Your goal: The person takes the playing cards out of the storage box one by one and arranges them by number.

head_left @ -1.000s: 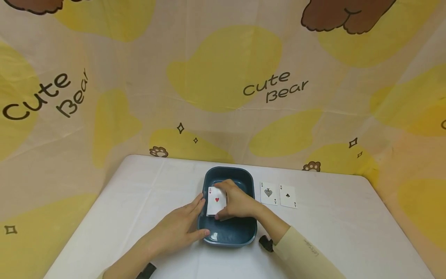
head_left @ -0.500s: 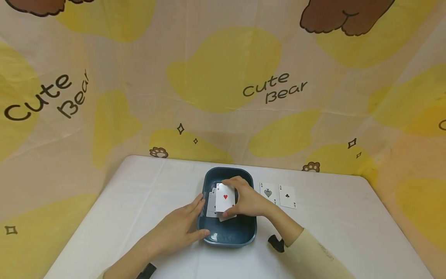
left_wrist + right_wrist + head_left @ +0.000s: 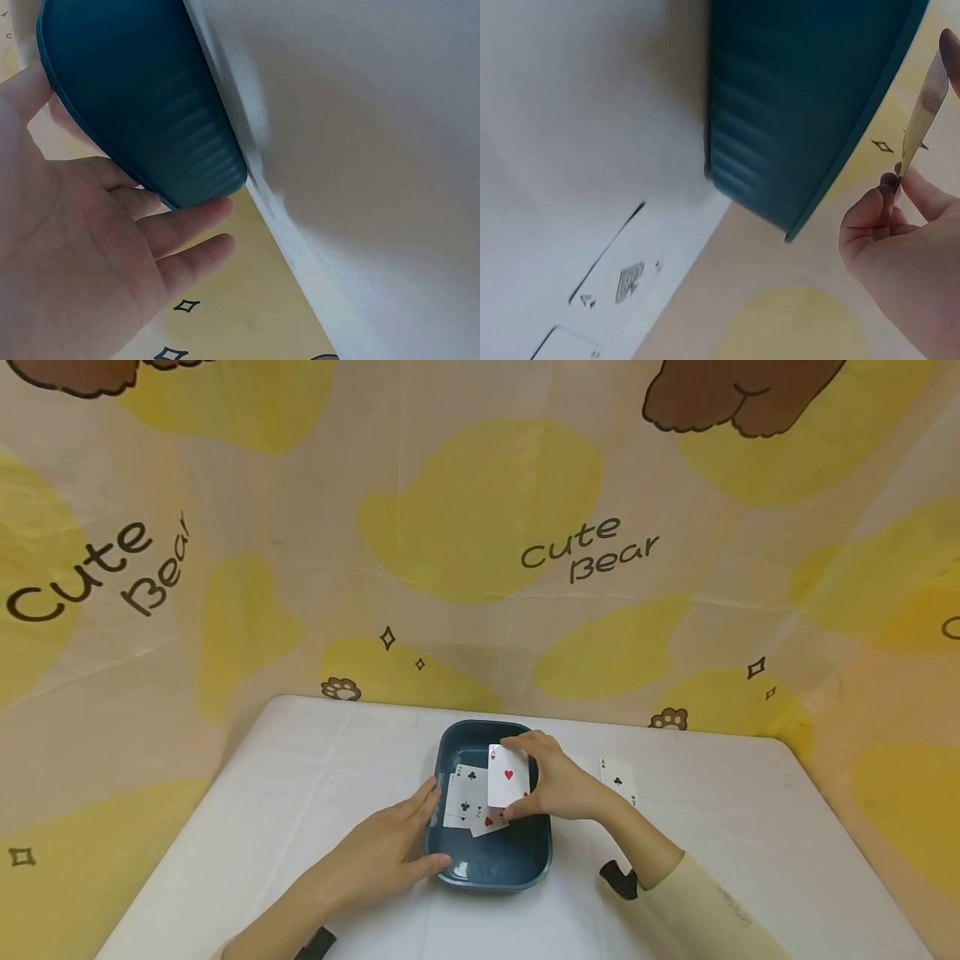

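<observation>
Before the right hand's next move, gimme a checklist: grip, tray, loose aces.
1. Right hand pinching ace of hearts: ok.
2. Only one card in that pinch: cannot tell.
3. Left hand touching dark blue tray: ok.
4. Ace of hearts outside the tray's outline, head view: not ok, overlaps its interior.
5. Ace of spades face up on white tabletop: ok.
6. Ace of clubs face up there: ok.

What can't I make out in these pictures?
Number of cards in the blue dish: head view, they overlap.
Rank of the red-pipped card: head view, mostly behind the ace of hearts.
Sleeve lettering: head view, too small.
Brown drawing: head view, cut by top edge.
</observation>
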`<act>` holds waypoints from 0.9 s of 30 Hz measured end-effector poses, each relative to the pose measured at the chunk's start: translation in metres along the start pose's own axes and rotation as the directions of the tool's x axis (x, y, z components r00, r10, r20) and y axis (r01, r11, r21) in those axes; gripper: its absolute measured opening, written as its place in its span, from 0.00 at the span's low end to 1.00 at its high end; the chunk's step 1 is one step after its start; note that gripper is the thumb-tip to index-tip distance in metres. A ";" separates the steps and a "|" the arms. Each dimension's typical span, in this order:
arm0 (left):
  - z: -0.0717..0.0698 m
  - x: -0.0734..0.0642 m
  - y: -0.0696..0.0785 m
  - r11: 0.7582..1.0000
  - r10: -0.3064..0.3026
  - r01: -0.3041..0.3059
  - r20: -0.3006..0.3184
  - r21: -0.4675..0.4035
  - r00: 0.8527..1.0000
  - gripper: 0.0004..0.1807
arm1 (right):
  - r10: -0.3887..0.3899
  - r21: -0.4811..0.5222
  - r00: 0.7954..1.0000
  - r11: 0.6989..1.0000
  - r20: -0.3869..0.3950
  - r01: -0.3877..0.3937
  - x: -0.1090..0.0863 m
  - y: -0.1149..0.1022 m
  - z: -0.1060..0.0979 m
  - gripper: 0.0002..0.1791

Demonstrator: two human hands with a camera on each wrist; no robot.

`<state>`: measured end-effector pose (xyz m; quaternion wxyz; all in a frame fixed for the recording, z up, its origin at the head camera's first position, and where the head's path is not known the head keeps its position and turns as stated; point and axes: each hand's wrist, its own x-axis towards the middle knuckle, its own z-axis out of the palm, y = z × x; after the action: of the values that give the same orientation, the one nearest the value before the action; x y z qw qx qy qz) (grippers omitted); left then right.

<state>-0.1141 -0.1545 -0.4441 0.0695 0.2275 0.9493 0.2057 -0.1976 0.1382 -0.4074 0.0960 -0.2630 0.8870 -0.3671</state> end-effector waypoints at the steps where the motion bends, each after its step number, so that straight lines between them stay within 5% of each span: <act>1: 0.000 0.000 0.000 1.000 0.000 0.000 -0.001 0.000 1.000 0.52 | 0.004 -0.001 1.000 1.000 -0.003 -0.004 -0.001 0.000 -0.002 0.53; 17: 0.000 -0.001 0.001 1.000 0.002 -0.002 -0.012 0.006 1.000 0.51 | 0.098 -0.040 0.994 0.994 -0.052 -0.100 -0.020 0.016 -0.022 0.53; 27: -0.001 -0.002 0.000 1.000 0.008 -0.007 -0.015 0.001 1.000 0.51 | 0.071 -0.074 0.995 0.994 -0.073 -0.076 -0.036 0.036 -0.039 0.53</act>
<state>-0.1122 -0.1559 -0.4435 0.0617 0.2296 0.9490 0.2073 -0.1951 0.2020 -0.4057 0.0682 -0.2206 0.9124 -0.3378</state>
